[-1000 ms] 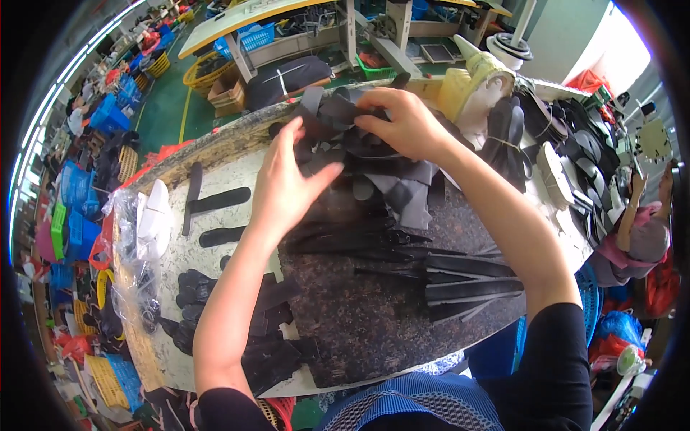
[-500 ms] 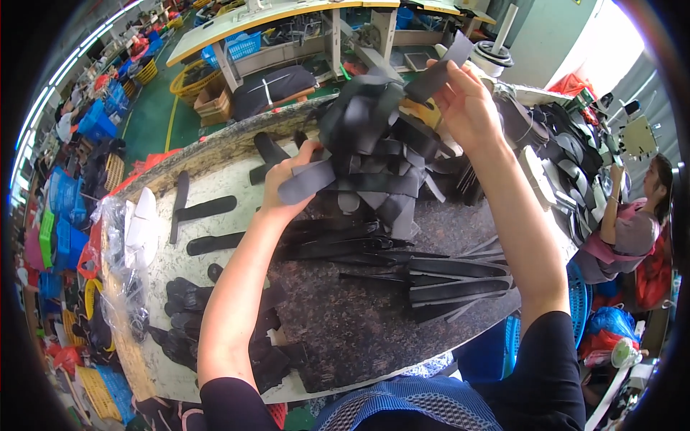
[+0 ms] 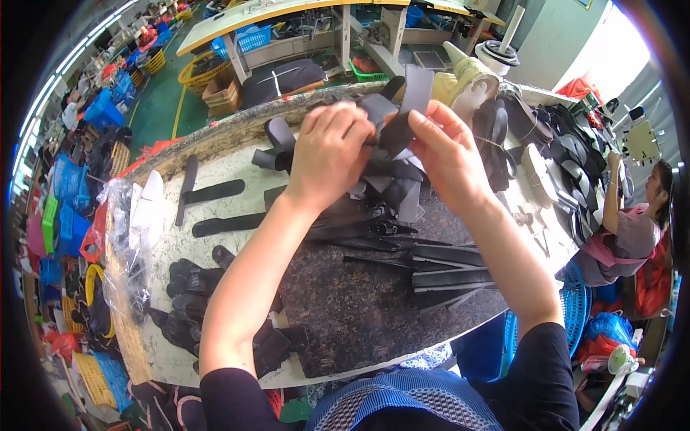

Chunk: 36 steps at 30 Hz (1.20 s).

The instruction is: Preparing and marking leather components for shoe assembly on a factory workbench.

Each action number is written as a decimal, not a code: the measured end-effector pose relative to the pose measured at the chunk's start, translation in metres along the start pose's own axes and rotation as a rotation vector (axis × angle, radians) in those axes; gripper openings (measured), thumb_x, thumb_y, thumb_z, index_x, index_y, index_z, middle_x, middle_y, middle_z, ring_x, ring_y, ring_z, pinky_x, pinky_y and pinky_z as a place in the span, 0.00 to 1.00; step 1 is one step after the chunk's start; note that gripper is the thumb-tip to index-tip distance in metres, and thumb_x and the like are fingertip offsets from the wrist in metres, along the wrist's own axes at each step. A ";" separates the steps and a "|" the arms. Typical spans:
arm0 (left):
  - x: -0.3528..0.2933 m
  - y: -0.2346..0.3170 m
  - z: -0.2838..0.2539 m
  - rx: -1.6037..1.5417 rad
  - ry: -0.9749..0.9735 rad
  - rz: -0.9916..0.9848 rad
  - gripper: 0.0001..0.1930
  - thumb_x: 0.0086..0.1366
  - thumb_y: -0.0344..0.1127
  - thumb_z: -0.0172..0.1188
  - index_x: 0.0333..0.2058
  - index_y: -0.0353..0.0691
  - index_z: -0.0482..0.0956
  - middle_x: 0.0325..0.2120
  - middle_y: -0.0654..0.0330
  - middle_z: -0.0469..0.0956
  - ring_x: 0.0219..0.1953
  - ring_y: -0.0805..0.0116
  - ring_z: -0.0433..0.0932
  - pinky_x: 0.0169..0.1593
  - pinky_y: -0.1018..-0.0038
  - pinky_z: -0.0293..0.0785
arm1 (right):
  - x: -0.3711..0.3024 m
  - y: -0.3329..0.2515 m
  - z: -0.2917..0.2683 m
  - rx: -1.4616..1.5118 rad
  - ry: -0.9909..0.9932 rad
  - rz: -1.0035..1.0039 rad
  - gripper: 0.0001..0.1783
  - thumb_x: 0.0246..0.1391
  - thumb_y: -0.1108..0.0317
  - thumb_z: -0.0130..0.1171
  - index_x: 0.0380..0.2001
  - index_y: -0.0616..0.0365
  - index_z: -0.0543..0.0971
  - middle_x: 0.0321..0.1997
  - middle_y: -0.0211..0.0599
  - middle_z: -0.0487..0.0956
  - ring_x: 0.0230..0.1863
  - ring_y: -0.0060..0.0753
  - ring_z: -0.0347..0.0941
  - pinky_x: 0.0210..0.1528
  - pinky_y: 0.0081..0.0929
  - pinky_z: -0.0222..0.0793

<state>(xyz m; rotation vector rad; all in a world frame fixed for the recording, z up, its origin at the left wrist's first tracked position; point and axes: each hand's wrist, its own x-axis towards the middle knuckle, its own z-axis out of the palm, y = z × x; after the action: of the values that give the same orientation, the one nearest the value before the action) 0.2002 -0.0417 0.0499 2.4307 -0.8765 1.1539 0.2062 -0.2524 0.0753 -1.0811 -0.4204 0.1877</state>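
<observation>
My right hand (image 3: 451, 154) pinches a dark grey strip (image 3: 417, 93) with a rounded lower end and holds it upright above the work table. Close to its left, my left hand (image 3: 330, 154) is closed, knuckles up, its fingertips by a grey piece (image 3: 375, 108). Whatever the left fingers hold is hidden from view. Below both hands lies a loose heap of grey and black strips (image 3: 410, 194). Nearer me, a fanned stack of strips (image 3: 449, 273) and a row of black strips (image 3: 359, 230) rest on a dark speckled board (image 3: 352, 316).
Black pieces (image 3: 190, 287) pile at the left, beside clear plastic wrap (image 3: 126, 251). A yellowish cone-shaped object (image 3: 471, 75) stands behind my right hand. Cut pieces (image 3: 568, 154) crowd the right side, where another person (image 3: 632, 223) works. A blue basket (image 3: 575, 302) sits below the table's right edge.
My hands have come together from wide apart. The right hand has lowered leftward with its strip, and the left has moved rightward and turned knuckles up. The dark bundle between them no longer shows raised.
</observation>
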 end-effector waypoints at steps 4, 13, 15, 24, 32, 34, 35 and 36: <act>-0.042 -0.020 0.012 0.033 -0.078 -0.023 0.10 0.50 0.21 0.65 0.31 0.41 0.77 0.32 0.60 0.81 0.42 0.56 0.83 0.50 0.61 0.78 | -0.015 -0.024 -0.016 0.076 0.176 -0.127 0.06 0.73 0.66 0.57 0.43 0.57 0.77 0.45 0.44 0.86 0.49 0.32 0.83 0.59 0.32 0.77; -0.077 0.004 -0.045 -0.270 -0.074 -0.397 0.17 0.58 0.15 0.54 0.43 0.37 0.84 0.45 0.54 0.85 0.48 0.55 0.85 0.54 0.67 0.80 | -0.097 -0.064 0.015 -0.222 -0.103 0.452 0.10 0.68 0.61 0.65 0.42 0.55 0.80 0.30 0.30 0.81 0.29 0.23 0.81 0.30 0.22 0.76; -0.077 0.004 -0.059 -0.339 0.092 -0.502 0.18 0.60 0.14 0.55 0.46 0.37 0.83 0.43 0.55 0.84 0.42 0.64 0.85 0.46 0.72 0.80 | -0.109 -0.019 0.043 -0.275 -0.537 0.530 0.14 0.64 0.65 0.69 0.47 0.60 0.81 0.33 0.31 0.84 0.36 0.23 0.84 0.36 0.25 0.80; -0.119 0.025 -0.106 -0.214 -0.203 -0.504 0.08 0.62 0.21 0.66 0.39 0.37 0.85 0.42 0.55 0.84 0.47 0.54 0.85 0.50 0.65 0.82 | -0.013 0.045 0.060 -0.927 -0.157 -0.187 0.11 0.55 0.64 0.70 0.38 0.59 0.83 0.31 0.42 0.83 0.35 0.50 0.82 0.39 0.41 0.79; -0.074 -0.038 0.010 -0.048 -0.408 -0.338 0.19 0.67 0.42 0.68 0.51 0.38 0.83 0.59 0.53 0.76 0.54 0.47 0.80 0.60 0.56 0.75 | 0.106 0.100 0.012 -0.825 0.128 0.121 0.24 0.55 0.67 0.73 0.54 0.65 0.82 0.40 0.34 0.84 0.41 0.26 0.79 0.46 0.24 0.74; -0.084 -0.044 0.015 -0.075 -0.377 -0.309 0.16 0.68 0.43 0.68 0.48 0.39 0.84 0.52 0.52 0.79 0.52 0.47 0.80 0.60 0.55 0.75 | 0.097 0.086 0.001 -0.677 0.070 0.185 0.21 0.58 0.72 0.69 0.55 0.63 0.82 0.42 0.30 0.84 0.43 0.21 0.78 0.47 0.21 0.73; -0.084 -0.043 0.019 -0.105 -0.465 -0.311 0.15 0.68 0.43 0.67 0.46 0.39 0.84 0.48 0.51 0.81 0.51 0.47 0.80 0.59 0.55 0.75 | 0.093 0.076 -0.013 -0.548 0.064 0.133 0.20 0.59 0.72 0.69 0.54 0.61 0.82 0.43 0.29 0.84 0.43 0.21 0.78 0.48 0.21 0.73; -0.087 -0.046 0.019 -0.122 -0.556 -0.322 0.14 0.67 0.43 0.67 0.45 0.40 0.84 0.44 0.51 0.82 0.50 0.48 0.81 0.59 0.55 0.75 | 0.089 0.064 -0.014 -0.471 0.085 0.073 0.18 0.58 0.74 0.70 0.52 0.61 0.81 0.41 0.28 0.83 0.41 0.19 0.78 0.47 0.20 0.74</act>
<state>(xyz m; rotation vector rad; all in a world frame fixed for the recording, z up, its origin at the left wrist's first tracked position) 0.1987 0.0182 -0.0311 2.6949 -0.6279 0.3021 0.2962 -0.2028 0.0351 -1.5635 -0.3560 0.1080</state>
